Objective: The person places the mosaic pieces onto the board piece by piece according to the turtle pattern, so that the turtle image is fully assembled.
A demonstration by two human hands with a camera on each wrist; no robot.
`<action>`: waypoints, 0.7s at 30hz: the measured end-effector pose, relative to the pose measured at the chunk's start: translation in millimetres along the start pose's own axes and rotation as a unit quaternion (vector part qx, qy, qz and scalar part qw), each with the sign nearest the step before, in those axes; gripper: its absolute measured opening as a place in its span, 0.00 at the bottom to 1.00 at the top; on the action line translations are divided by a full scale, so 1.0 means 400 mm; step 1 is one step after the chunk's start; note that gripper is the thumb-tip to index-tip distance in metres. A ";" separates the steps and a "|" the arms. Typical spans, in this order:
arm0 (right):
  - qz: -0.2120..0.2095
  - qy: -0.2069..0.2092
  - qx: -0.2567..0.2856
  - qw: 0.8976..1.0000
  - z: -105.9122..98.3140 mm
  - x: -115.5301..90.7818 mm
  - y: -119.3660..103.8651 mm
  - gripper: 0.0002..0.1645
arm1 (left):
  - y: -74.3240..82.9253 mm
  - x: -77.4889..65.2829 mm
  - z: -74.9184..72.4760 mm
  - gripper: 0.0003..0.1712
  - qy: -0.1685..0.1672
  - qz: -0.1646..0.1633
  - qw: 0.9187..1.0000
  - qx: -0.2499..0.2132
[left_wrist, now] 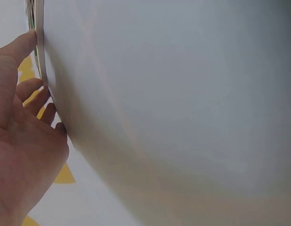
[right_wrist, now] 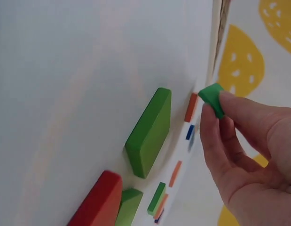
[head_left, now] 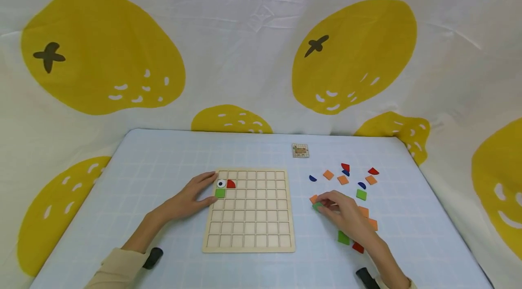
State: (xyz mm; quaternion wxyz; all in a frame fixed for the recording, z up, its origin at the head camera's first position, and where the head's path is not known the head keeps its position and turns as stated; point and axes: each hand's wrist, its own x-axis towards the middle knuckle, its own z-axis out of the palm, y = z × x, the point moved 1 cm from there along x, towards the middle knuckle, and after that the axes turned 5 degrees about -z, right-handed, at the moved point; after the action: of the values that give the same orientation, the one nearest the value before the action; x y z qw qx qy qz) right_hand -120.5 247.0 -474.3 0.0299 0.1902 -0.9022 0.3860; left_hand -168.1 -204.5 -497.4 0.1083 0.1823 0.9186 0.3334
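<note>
My right hand (head_left: 346,214) pinches a small green tile (right_wrist: 212,100) between thumb and fingertips, raised off the table at the right of the board. In the head view an orange tile (head_left: 313,199) lies just behind it. My left hand (head_left: 189,198) rests at the left edge of the wooden grid board (head_left: 248,249), thumb and fingertips touching its side. Near the board's upper left sit a white round-eye tile (head_left: 221,183), a red quarter-round tile (head_left: 231,184) beside it and a green square tile (head_left: 220,193) below the eye.
Loose tiles lie about my right hand: green squares (head_left: 361,194), orange squares (head_left: 343,180), red quarter-rounds (head_left: 373,171) and blue half-rounds (head_left: 312,178). A small picture card (head_left: 300,151) lies behind the board. A patterned curtain hangs at the table's back edge.
</note>
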 end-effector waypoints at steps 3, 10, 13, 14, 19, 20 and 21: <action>-0.006 0.007 0.003 1.000 0.011 0.015 -0.005 0.12 | 0.002 -0.002 0.000 0.43 0.003 0.005 1.000 0.002; -0.011 0.010 0.001 1.000 0.032 0.051 -0.024 0.12 | 0.003 -0.003 -0.004 0.42 0.005 0.020 1.000 -0.004; -0.008 0.009 0.009 1.000 0.042 0.065 -0.038 0.12 | 0.002 -0.003 -0.004 0.42 0.009 0.026 1.000 -0.002; -0.007 0.009 0.012 1.000 0.045 0.069 -0.042 0.12 | 0.002 -0.003 -0.003 0.42 0.009 0.026 1.000 0.000; -0.021 0.012 0.032 0.999 0.061 0.093 -0.060 0.11 | 0.000 -0.001 -0.001 0.42 0.008 0.020 1.000 0.002; -0.024 0.012 0.035 0.999 0.064 0.098 -0.064 0.12 | 0.001 -0.001 -0.002 0.42 0.007 0.019 1.000 -0.001; -0.026 0.010 0.038 0.999 0.067 0.103 -0.068 0.11 | 0.001 0.000 -0.002 0.42 0.007 0.018 1.000 -0.001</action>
State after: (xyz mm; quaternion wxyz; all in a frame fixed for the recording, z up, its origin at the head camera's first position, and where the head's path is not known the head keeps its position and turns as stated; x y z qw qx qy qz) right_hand -146.2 197.8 -466.3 0.0416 0.2102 -0.8812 0.4215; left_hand -168.3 -204.8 -496.4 0.0960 0.1964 0.9156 0.3375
